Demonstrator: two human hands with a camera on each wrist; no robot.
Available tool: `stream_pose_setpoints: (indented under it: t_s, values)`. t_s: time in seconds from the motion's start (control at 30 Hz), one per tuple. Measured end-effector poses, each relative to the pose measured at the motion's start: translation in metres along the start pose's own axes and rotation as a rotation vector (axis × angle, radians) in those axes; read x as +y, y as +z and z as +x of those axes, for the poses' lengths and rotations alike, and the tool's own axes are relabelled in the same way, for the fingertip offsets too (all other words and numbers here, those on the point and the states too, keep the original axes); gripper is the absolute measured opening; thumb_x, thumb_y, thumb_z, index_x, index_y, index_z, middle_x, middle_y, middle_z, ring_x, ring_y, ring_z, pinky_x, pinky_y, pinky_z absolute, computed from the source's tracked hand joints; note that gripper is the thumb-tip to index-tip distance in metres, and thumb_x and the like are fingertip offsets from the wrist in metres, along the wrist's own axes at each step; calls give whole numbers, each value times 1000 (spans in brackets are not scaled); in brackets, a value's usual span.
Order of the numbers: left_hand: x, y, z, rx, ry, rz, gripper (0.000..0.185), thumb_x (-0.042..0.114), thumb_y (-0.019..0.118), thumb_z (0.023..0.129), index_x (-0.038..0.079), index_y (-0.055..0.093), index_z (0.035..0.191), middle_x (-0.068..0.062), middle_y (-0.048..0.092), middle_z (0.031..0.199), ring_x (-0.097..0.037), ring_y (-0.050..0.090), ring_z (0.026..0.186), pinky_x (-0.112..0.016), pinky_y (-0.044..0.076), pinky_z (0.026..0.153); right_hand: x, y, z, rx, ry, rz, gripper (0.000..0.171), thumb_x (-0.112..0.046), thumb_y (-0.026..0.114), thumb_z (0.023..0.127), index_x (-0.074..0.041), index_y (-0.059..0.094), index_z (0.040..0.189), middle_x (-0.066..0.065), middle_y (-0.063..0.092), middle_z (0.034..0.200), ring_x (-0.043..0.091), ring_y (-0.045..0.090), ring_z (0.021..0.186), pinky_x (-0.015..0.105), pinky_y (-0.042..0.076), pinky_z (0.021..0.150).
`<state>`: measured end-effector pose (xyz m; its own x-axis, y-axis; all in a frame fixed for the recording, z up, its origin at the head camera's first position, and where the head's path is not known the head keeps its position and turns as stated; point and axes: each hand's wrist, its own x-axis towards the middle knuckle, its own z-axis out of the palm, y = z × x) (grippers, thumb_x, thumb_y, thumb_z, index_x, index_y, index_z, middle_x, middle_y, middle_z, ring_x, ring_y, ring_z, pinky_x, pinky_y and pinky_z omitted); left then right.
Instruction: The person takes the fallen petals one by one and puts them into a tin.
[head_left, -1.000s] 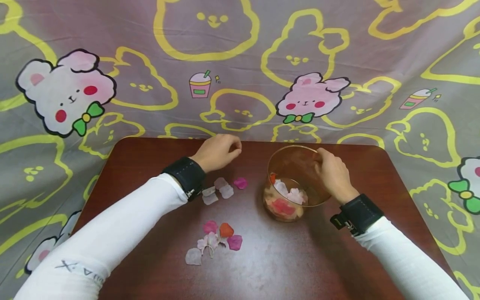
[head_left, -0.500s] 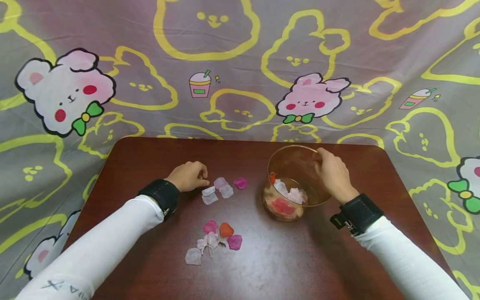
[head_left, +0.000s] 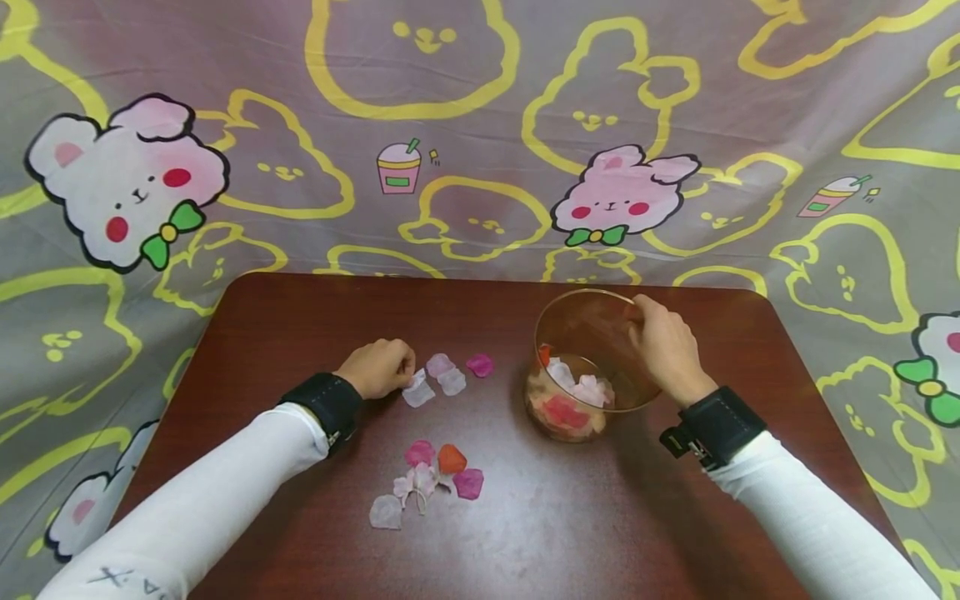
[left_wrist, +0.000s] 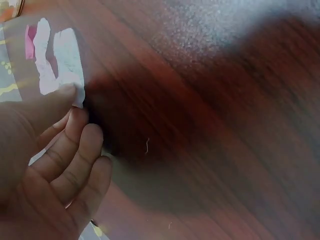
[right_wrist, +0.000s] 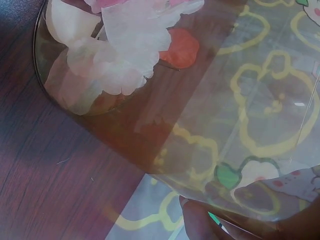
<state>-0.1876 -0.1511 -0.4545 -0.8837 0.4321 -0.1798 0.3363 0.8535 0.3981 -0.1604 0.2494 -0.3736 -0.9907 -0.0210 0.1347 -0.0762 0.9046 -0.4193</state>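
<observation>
At the left of the table (head_left: 300,317), my left hand (head_left: 378,367) pinches the edge of a whitish fabric petal (head_left: 418,393) between thumb and index finger. In the left wrist view the petal (left_wrist: 69,57) stands out past the thumb tip, the other fingers curled below. Two pale petals (head_left: 447,375) and a magenta petal (head_left: 480,365) lie just to its right. My right hand (head_left: 667,348) grips the rim of a clear amber glass bowl (head_left: 577,325) with white, pink and red petals (head_left: 581,390) at its bottom. The right wrist view looks through the glass wall (right_wrist: 135,135) at them.
Nearer the front lies a loose group of petals: pink (head_left: 420,452), orange (head_left: 452,459), magenta (head_left: 468,483) and white (head_left: 386,512), around a small pale blossom (head_left: 420,482). A cartoon-print curtain (head_left: 480,150) hangs behind the table and at both sides.
My left hand has come back from the table's far middle, down and left to the white petal, and now pinches its edge. The right hand and bowl have stayed put.
</observation>
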Motion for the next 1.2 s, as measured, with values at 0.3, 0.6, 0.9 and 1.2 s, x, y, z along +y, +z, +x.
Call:
stream_pose_setpoints:
  t_s: [0.3, 0.6, 0.9, 1.2]
  values:
    - [3, -14, -1, 23, 17, 17, 10, 10, 69, 91, 9, 71, 81, -1, 63, 74, -15, 55, 68, -33, 46, 63, 0, 1, 1, 7, 0, -6, 18, -4, 58, 97, 0, 60, 114, 21, 68, 90, 30, 57, 65, 34, 37, 50]
    - [18, -35, 10, 70, 18, 30, 9, 15, 69, 93, 8, 73, 89, -3, 66, 78, -17, 55, 69, -33, 45, 63, 0, 0, 1, 8, 3, -1, 12, -4, 57, 97, -2, 61, 108, 19, 66, 85, 29, 54, 63, 34, 35, 50]
    - [61, -63, 30, 125, 95, 51, 10, 17, 68, 95, 9, 73, 94, -3, 69, 84, -17, 58, 72, -33, 45, 64, 0, 1, 1, 17, -15, 6, 9, -2, 58, 96, -1, 60, 105, 16, 62, 81, 27, 52, 63, 33, 34, 51]
    - [113, -85, 43, 161, 170, 45, 13, 21, 65, 98, 10, 72, 97, -3, 68, 88, -18, 58, 77, -35, 47, 67, 1, 1, 2, 4, -7, -1, 18, -2, 58, 96, 1, 61, 113, 20, 67, 88, 29, 56, 65, 34, 37, 52]
